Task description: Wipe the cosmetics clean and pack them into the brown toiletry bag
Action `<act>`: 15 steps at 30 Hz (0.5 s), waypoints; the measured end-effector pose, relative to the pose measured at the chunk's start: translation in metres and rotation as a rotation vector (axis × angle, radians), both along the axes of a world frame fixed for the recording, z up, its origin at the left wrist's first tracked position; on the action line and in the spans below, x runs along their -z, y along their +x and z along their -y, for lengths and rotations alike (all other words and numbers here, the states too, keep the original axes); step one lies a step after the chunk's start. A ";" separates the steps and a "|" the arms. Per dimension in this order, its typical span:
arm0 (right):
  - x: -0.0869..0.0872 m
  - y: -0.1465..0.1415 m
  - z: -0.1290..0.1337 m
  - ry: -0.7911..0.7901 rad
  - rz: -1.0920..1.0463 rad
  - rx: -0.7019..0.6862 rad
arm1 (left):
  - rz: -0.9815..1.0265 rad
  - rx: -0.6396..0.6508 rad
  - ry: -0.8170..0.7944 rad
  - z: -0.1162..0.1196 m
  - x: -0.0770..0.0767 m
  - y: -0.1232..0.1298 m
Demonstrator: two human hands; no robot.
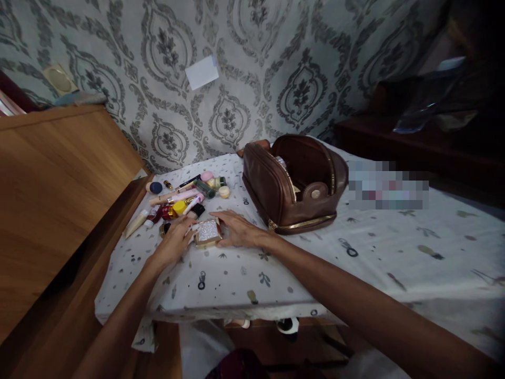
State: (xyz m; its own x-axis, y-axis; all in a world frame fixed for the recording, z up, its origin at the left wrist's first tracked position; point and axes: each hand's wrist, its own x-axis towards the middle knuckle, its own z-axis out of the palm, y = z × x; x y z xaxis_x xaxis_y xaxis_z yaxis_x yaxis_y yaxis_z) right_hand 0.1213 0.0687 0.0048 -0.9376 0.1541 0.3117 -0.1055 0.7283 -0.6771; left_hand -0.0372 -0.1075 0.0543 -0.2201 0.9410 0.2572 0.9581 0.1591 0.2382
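A small square case (208, 232) with a glittery silver top and gold rim lies between my two hands at the front of a group of cosmetics. My right hand (235, 229) has its thumb and fingers around the right side of the case. At the left side, the fingers of my left hand (178, 236) touch its edge, beside a dark round item. Behind my hands lie tubes, a yellow-capped jar (179, 207), a green bottle (204, 188) and a pink round item (206, 176). To the right stands a brown leather bag (272, 195), unzipped and open at the top.
A patterned white cloth (232, 284) covers the table. Wooden furniture (71, 173) borders the left side, and a papered wall (256, 68) rises behind. Dark furniture (371, 131) stands at the back right. A blurred-out item (389, 188) lies right of the bag.
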 end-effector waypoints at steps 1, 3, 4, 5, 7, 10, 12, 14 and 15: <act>0.000 0.000 0.000 -0.002 0.005 0.003 | -0.013 0.007 -0.007 0.002 -0.001 0.002; 0.000 0.000 0.000 0.000 0.003 0.004 | -0.027 0.027 -0.016 0.006 -0.003 0.006; 0.001 0.000 -0.001 0.002 -0.001 0.000 | -0.026 0.037 -0.019 0.008 -0.004 0.009; 0.001 0.000 -0.001 0.003 -0.006 -0.006 | -0.020 0.045 -0.022 0.011 -0.005 0.011; 0.001 0.000 -0.001 0.003 -0.011 -0.008 | -0.001 0.048 -0.029 0.017 -0.007 0.017; 0.001 0.000 -0.001 0.006 -0.009 0.000 | 0.034 0.052 -0.068 0.024 -0.012 0.028; 0.001 0.000 -0.001 0.008 -0.005 0.002 | 0.056 0.070 -0.104 0.026 -0.016 0.036; 0.001 -0.001 -0.001 0.011 -0.005 0.004 | 0.058 0.093 -0.119 0.025 -0.019 0.041; 0.002 -0.001 -0.001 0.012 -0.007 0.007 | 0.052 0.106 -0.116 0.024 -0.020 0.043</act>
